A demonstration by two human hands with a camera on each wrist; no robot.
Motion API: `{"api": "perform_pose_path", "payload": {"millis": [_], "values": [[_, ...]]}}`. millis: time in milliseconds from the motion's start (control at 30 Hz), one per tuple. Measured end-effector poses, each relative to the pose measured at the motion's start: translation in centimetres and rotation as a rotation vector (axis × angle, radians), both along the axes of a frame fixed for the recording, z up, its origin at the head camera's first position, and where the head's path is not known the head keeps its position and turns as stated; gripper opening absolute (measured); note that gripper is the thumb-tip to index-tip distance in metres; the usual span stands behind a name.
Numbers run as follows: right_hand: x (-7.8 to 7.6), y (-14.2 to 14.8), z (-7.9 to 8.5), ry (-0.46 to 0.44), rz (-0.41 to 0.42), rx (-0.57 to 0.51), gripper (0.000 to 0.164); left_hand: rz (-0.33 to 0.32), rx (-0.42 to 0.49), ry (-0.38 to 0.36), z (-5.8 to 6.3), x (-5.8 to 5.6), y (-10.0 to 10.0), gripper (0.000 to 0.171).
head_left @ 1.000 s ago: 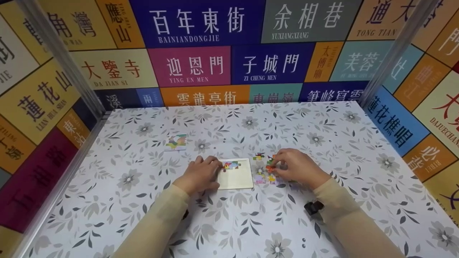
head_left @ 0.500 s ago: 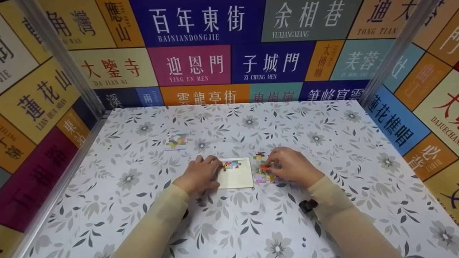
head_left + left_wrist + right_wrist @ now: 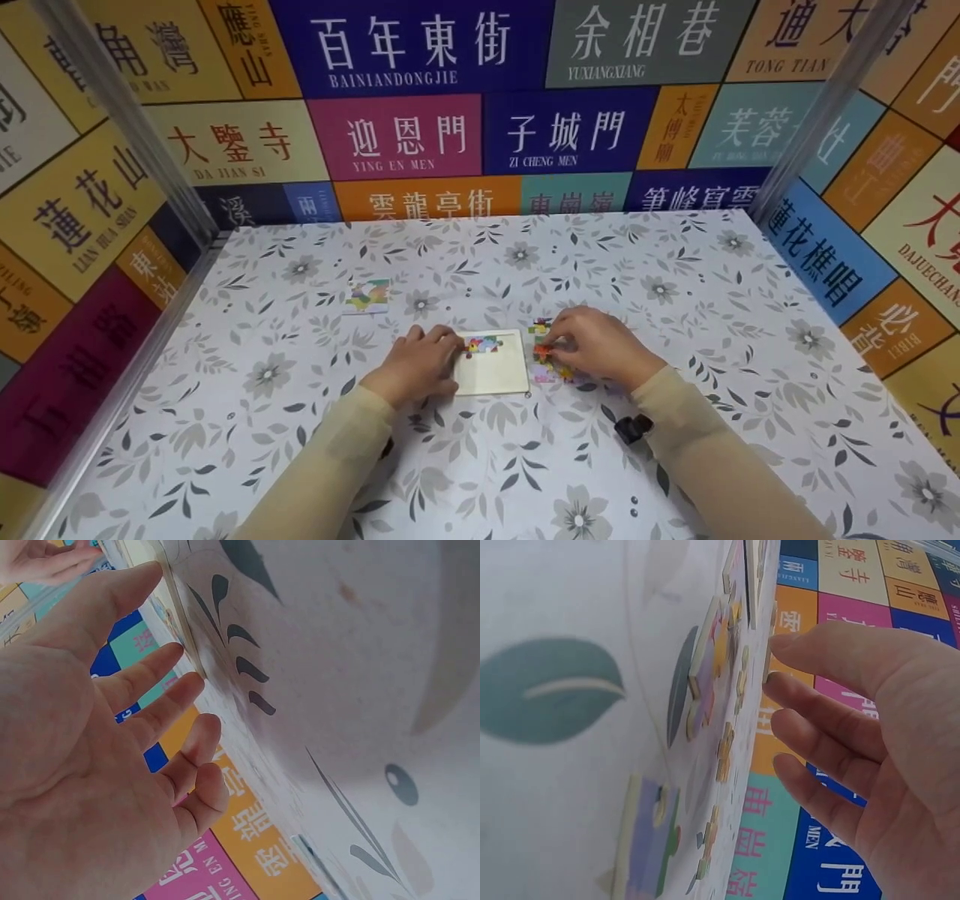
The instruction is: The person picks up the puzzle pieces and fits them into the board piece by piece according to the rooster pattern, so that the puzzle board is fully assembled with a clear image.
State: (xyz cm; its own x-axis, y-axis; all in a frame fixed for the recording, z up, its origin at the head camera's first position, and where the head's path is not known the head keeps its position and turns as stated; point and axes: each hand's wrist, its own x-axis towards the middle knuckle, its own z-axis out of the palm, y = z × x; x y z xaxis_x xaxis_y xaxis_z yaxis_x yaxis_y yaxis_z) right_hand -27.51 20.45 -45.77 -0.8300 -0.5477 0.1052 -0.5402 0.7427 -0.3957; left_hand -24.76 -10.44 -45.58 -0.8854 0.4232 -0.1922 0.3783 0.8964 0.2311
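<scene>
Wears a plain, pale-yellow, creased left sleeve [image 3: 322, 465] and a matching right sleeve [image 3: 720, 450]. Carries a small, black, boxy device [image 3: 634, 429] just behind the right hand [image 3: 604, 345]; shows a small dark edge [image 3: 388, 448] behind the left hand [image 3: 420, 364].

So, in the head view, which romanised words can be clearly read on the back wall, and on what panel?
"BAINIANDONGJIE": top navy panel
"YUXIANGXIANG": grey panel
"TONG TIAN": tan panel
"DA JIAN SI": cream panel
"YING EN MEN": pink panel
"ZI CHENG MEN": middle navy panel
Others: too small, blurred or hidden.
</scene>
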Motion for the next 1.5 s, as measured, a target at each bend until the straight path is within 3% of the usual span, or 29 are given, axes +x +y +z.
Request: {"api": "perform_pose_path", "payload": {"millis": [467, 800, 1233, 1500], "values": [[-0.2, -1.1, 0.2, 0.066, 0.021, 0.025, 0.008, -0.002, 0.004, 0.004, -0.1, 0.1, 0.1, 0.061], [-0.6, -2.3, 0.1, 0.062, 0.047, 0.018, 0.010, 0.003, -0.002, 0.031, -0.2, 0.1, 0.2, 0.060], [-1.1, -4.0, -0.5, 0.047, 0.080, 0.049, 0.012, 0.024, 0.000, -0.010, 0.0, 0.1, 0.4, 0.063], [-1.4, -4.7, -1.0, 0.050, 0.064, 0.072, 0.010, 0.001, 0.028, 0.016, -0.2, 0.3, 0.1, 0.060]]}}
